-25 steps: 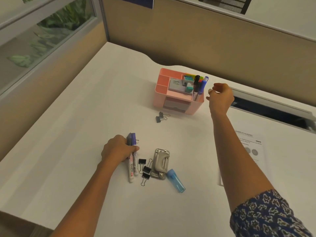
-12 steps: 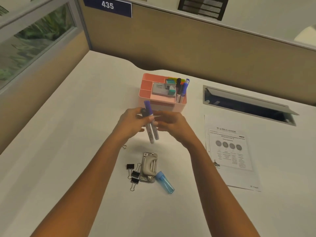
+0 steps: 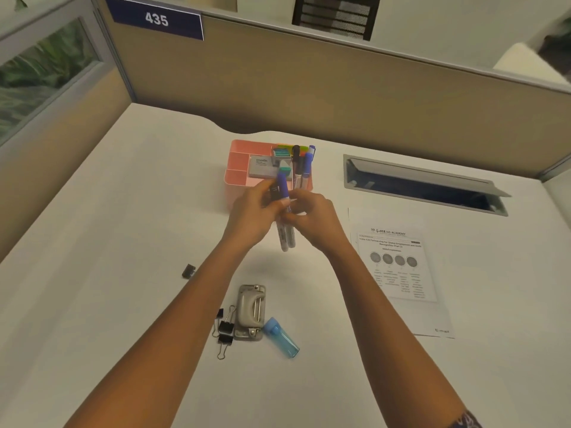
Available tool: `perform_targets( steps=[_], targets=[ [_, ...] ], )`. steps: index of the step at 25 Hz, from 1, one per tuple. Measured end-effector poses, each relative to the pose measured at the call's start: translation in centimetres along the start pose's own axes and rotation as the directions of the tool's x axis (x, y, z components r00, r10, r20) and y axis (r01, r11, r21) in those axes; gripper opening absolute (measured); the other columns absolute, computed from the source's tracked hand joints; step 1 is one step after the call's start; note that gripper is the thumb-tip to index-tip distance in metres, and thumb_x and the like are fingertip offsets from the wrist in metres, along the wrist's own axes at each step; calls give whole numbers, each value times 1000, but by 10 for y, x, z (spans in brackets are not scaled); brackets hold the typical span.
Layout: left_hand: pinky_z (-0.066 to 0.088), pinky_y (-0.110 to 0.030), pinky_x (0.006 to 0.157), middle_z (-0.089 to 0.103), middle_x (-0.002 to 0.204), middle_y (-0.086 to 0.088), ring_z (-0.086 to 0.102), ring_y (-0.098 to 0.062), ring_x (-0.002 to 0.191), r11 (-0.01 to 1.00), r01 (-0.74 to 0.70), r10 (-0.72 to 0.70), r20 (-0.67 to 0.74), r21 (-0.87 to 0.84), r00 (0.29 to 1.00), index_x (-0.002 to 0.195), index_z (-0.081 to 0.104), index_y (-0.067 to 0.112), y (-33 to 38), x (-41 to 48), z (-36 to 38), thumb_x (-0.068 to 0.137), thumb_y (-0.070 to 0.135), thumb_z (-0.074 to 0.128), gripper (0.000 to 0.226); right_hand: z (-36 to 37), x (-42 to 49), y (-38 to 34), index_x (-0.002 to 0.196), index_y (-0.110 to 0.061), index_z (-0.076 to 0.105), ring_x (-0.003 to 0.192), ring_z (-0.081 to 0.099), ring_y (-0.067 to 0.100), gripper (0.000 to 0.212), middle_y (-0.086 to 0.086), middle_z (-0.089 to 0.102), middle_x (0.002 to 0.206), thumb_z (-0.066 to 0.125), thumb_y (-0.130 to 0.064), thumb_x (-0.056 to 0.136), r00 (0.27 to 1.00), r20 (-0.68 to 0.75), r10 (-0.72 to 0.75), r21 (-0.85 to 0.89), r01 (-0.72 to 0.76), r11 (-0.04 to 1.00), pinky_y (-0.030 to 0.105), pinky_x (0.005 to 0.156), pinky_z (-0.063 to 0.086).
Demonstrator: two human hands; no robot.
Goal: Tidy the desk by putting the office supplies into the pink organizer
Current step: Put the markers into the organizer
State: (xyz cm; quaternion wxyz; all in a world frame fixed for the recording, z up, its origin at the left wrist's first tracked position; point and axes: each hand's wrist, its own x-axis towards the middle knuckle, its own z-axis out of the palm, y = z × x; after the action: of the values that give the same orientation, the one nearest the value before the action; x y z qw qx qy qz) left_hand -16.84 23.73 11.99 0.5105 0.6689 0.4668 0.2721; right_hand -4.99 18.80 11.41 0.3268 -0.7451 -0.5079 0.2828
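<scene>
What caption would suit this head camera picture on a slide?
Both hands, left hand and right hand, hold two markers upright in front of the pink organizer.

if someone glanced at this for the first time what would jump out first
Both hands, left hand and right hand, meet mid-desk, holding two markers just in front of the pink organizer. Nearer the person lie a grey hole punch, black binder clips and a blue cap; a printed sheet lies to the right.
</scene>
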Motion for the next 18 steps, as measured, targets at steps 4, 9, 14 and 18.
perform_targets(
  steps=[4,9,14,18],
  targets=[
    [45,-28,85,55,111,10,55,-12,98,997,-5,6,8,-71,1000,134,44,31,3,7,9,90,33,57,46,-17,9,-1,115,-9,65,98,66,20,29,8,70,111,68,-16,87,998,-65,-20,6,21,1000,35,91,52],
    [44,-34,94,54,123,10,54,-13,110,917,-177,22,397,358,917,125,50,34,-36,-35,16,82,35,68,47,-48,44,-1,110,-6,66,90,67,15,30,8,73,101,73,-11,82,953,-300,46,301,49,952,15,72,50],
    [18,-49,110,41,127,-11,35,-30,119,341,-685,-212,762,644,611,123,46,15,-84,-97,45,76,26,71,55,-41,86,1,117,-7,63,99,66,21,34,9,70,110,72,-15,84,919,-377,112,263,-10,965,27,83,50],
    [-2,-60,113,42,121,-18,36,-34,116,195,-774,-125,798,603,590,120,42,8,-98,-100,54,79,6,62,45,-25,100,14,121,-8,61,107,64,26,38,10,67,118,70,-17,86,942,-272,194,256,-123,959,42,94,51]
  ],
)
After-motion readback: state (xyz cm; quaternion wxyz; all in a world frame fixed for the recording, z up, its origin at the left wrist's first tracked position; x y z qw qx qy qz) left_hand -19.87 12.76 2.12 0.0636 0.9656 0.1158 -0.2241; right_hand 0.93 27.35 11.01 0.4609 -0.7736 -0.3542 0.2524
